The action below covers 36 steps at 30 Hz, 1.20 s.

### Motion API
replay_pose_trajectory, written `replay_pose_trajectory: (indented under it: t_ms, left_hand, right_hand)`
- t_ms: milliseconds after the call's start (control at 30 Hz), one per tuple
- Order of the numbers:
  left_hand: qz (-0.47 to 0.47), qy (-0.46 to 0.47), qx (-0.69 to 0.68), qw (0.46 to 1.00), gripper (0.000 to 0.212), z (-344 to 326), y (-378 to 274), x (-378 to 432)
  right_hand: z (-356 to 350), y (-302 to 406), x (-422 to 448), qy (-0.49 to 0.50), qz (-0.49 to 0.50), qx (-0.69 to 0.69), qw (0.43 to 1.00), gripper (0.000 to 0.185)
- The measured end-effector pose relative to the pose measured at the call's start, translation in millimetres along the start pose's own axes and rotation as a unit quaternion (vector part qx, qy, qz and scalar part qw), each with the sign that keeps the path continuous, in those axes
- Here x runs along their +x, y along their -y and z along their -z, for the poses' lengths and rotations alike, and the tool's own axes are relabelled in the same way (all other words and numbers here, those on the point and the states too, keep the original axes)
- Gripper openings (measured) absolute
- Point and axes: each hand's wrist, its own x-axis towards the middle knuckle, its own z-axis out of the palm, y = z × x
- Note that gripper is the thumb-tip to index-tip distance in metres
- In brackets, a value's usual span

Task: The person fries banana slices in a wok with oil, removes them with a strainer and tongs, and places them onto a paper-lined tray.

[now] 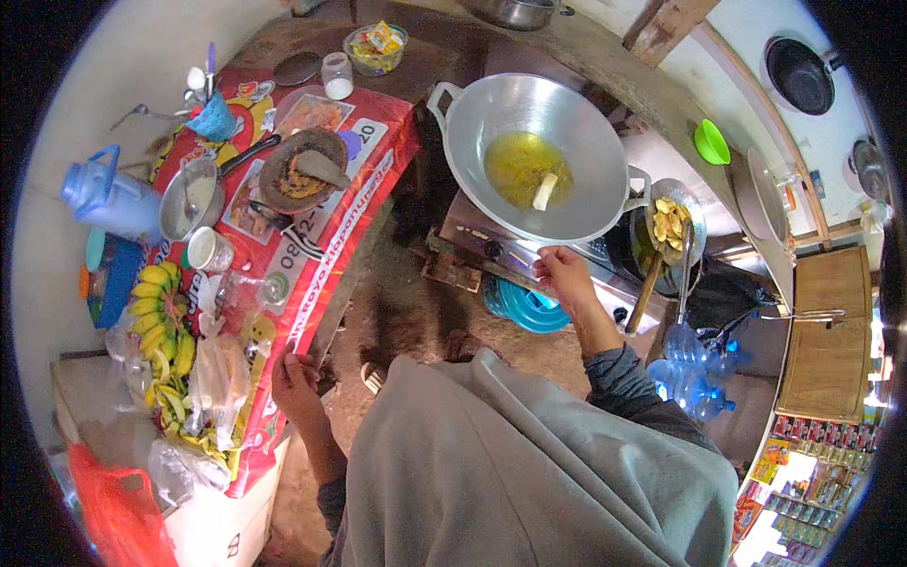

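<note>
My right hand (565, 275) is just below the near rim of a large aluminium wok (471, 113), fingers loosely bent and apart, with nothing seen in them. Yellow oil (514, 159) pools in the wok, and a pale, long piece of food (545, 191) lies partly in it. The wok sits over a gas stove (521, 262) with knobs on its front. Beside the edge of a table with a red printed banner cover (333, 280), my left hand (296, 379) hangs with curled fingers; whether it holds something is unclear.
Right of the wok, fried slices (669, 221) rest on a strainer over a dark pan, with tongs (685, 273) alongside. The table bears a stone mortar (273, 177), a batter pot (170, 209), bananas (152, 319) and plastic bags (220, 375). A blue basin (524, 312) is under the stove.
</note>
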Motion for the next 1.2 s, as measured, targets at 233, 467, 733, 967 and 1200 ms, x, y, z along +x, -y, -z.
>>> replay_pose_trajectory:
  t_ms: [233, 467, 733, 967, 1200]
  left_hand:
    - [-0.073, -0.14, 0.01, 0.987, 0.024, 106.9, 29.7, 46.4]
    - [-0.119, -0.202, 0.142, 0.962, 0.024, 182.7, 42.6, 69.9]
    - [-0.267, -0.119, 0.24, 0.926, 0.021, 202.2, 60.3, 96.6]
    - [-0.235, -0.087, 0.248, 0.936, 0.023, 205.3, 73.3, 110.6]
    - [-0.178, -0.097, 0.263, 0.943, 0.027, 209.3, 83.7, 106.5]
  right_hand:
    - [-154.5, 6.0, -37.3, 0.256, 0.03, -0.071, 0.963, 0.018]
    - [-362.5, -31.1, -81.9, 0.472, 0.177, -0.181, 0.844, 0.02]
    - [-494.7, -36.3, -109.8, 0.417, 0.603, -0.364, 0.574, 0.039]
    - [-486.0, -20.4, -97.7, 0.472, 0.593, -0.332, 0.562, 0.03]
    - [-378.0, 47.0, -119.6, 0.377, 0.51, -0.328, 0.7, 0.023]
